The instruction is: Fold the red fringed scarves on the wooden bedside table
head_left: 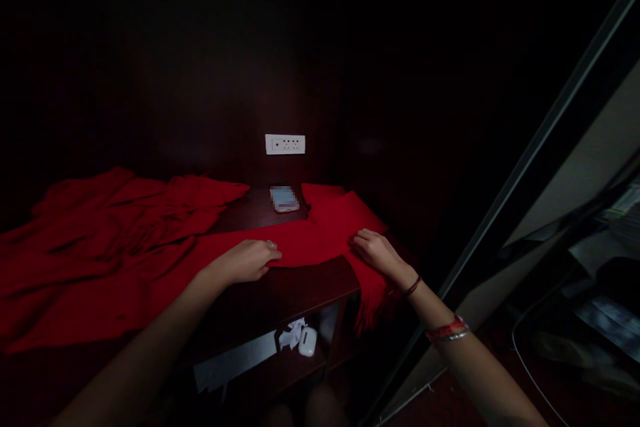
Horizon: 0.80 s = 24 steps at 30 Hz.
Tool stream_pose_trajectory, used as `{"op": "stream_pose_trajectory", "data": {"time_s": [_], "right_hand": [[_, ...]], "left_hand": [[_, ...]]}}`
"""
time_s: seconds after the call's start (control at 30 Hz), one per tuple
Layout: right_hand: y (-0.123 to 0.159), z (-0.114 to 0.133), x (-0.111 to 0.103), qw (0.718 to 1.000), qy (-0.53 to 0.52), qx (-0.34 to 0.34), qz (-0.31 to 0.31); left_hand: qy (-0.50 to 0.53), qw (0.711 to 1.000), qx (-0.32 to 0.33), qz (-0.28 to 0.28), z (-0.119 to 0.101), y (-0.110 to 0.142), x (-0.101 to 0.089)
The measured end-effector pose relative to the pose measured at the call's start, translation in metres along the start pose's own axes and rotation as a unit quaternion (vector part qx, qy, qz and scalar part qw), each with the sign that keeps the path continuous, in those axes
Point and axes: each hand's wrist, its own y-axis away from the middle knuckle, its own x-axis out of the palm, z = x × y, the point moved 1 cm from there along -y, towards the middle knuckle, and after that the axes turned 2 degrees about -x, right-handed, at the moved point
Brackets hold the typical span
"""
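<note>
A long red fringed scarf lies across a dark wooden tabletop, bunched in loose folds at the left. Its narrow, flattened stretch runs to the right, where the fringe hangs over the table's edge. With curled fingers, my left hand grips the front edge of that stretch near the middle. Farther right, my right hand pinches the cloth close to the fringed end. Behind the scarf, a phone rests on the table, its screen blurred out.
A white power socket is set in the dark back wall. Below the tabletop, a shelf holds crumpled paper and a white rounded case. A door frame slants at the right, with a pale cable beyond it.
</note>
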Motion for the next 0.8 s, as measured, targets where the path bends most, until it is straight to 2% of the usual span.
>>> {"op": "stream_pose_trajectory", "data": {"time_s": [0.07,0.17,0.37,0.47,0.57,0.63,0.7,0.8], "right_hand": [[-0.003,0.008,-0.005,1.000,-0.011,-0.018,-0.002],[-0.013,0.028,-0.009,0.998,-0.029,-0.061,0.000],[-0.042,0.060,0.002,0.989,0.003,-0.139,0.056],[-0.050,0.060,0.011,0.985,0.017,-0.143,0.092],[-0.050,0.056,0.010,0.986,-0.005,-0.124,0.108],[-0.050,0.051,0.004,0.983,-0.050,-0.130,0.115],[-0.054,0.044,-0.005,0.973,-0.120,-0.157,0.121],[-0.075,0.021,-0.011,0.966,-0.185,-0.148,0.102]], "left_hand": [[-0.015,1.000,0.013,0.007,0.001,-0.001,0.000],[-0.014,1.000,-0.003,0.012,0.004,-0.001,-0.001],[0.102,0.994,-0.029,-0.007,0.010,0.004,-0.008],[0.130,0.984,-0.102,-0.066,0.032,0.000,0.000],[0.081,0.972,-0.183,-0.121,0.063,-0.013,0.013],[0.060,0.968,-0.221,-0.101,0.079,-0.026,0.019],[0.071,0.966,-0.243,-0.054,0.089,-0.036,0.020],[0.112,0.968,-0.223,0.005,0.093,-0.045,0.014]]}}
